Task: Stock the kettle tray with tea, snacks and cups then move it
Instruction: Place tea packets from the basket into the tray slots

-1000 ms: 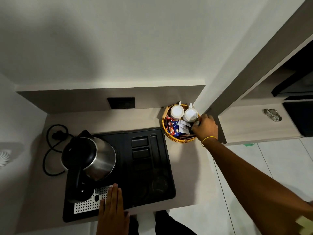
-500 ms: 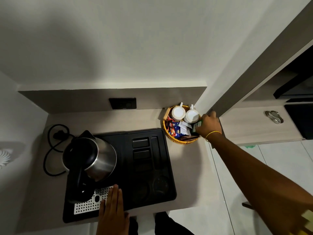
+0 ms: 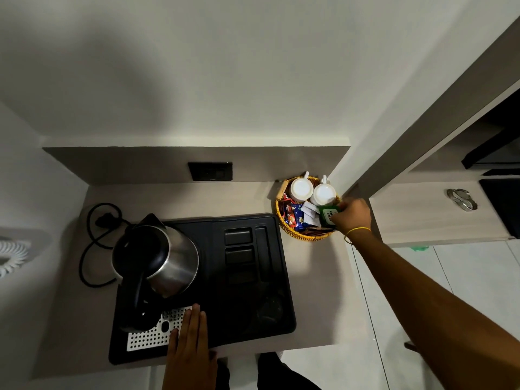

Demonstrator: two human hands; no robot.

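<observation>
Tea packet [image 3: 328, 215] pinched by outstretched right hand [image 3: 351, 217].

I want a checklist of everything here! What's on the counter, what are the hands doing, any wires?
Surface: beige counter, mostly bare around the tray.
Job's things: black kettle tray with its compartments unfilled; steel kettle on its left side; wicker basket at the back right, holding two upturned white cups and snack packets.
Clutter: nothing seen.
Hands: left hand flat on the tray's front edge; right hand gripping a green tea packet at the basket.
Cables: black cord looped left of the kettle.
Surroundings: black wall socket, white walls, tiled floor.
</observation>
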